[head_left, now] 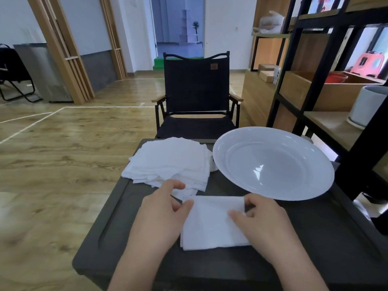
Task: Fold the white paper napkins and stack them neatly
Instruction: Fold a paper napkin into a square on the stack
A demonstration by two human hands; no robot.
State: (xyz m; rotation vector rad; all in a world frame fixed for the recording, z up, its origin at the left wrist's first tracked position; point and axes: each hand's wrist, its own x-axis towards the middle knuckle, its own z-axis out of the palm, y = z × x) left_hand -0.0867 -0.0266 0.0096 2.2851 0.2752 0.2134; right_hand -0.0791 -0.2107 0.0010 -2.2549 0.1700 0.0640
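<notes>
A folded white paper napkin (212, 223) lies flat near the front of the dark table (117, 217). My left hand (161, 215) pinches its left edge, thumb on top of the paper. My right hand (262, 221) grips its right edge, thumb pressed on the top surface and fingers curled at the far corner. Behind it, at the far left of the table, a loose pile of unfolded white napkins (170, 162) is spread out; my left fingertips reach close to its near edge.
A large white plate (273, 162) stands tilted at the back right of the table. A black folding chair (195, 95) faces the far edge. A black-framed wooden shelf (315, 85) rises to the right, wooden floor to the left.
</notes>
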